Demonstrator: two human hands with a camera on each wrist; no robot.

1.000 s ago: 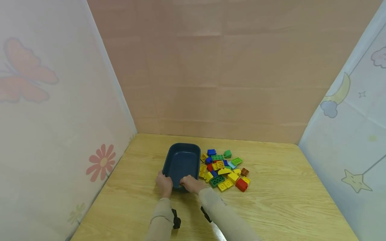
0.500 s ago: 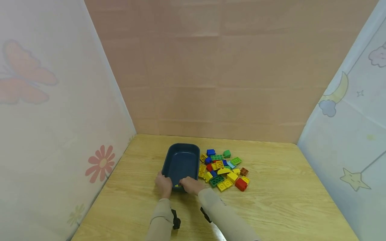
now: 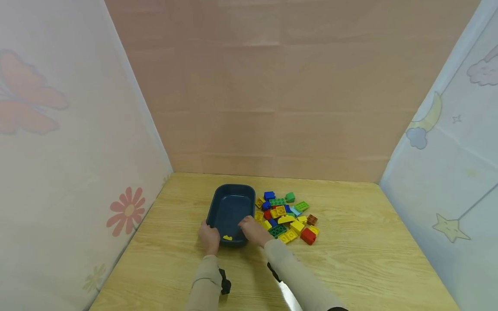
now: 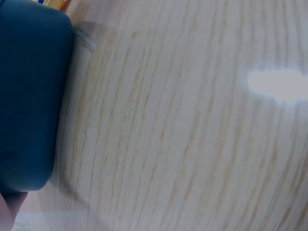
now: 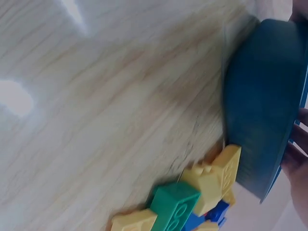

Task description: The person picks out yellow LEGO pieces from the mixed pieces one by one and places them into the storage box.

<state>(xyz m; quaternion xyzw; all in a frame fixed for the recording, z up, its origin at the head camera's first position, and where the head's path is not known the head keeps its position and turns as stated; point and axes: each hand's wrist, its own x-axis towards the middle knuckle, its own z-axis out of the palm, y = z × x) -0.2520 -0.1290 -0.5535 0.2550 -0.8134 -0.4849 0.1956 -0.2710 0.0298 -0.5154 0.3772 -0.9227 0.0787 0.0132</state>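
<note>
A dark blue rectangular tray (image 3: 233, 188) lies on the table. My left hand (image 3: 209, 239) grips its rim at the front left corner; only a small part of that hand (image 4: 8, 211) shows in the left wrist view. One small yellow toy brick (image 3: 227, 237) lies on the tray floor near the front. My right hand (image 3: 254, 232) hangs over the tray's front right rim, and nothing shows between its fingers (image 5: 301, 137) in the right wrist view. Next to the tray's right side lies a heap of building bricks, among them a dark green brick (image 3: 278, 231) and a red brick (image 3: 308, 236).
A yellow brick (image 5: 226, 168) sits close against the tray's outer wall. Brown, blue and lime bricks lie further along the heap. A wooden table (image 3: 350, 259) carries everything, with a plain back wall (image 3: 253, 86) and patterned side sheets around it.
My right hand has drawn back to the right and up from the tray's front, uncovering the small yellow brick it has let go of. My left hand stays on the rim. The view shifts slightly.
</note>
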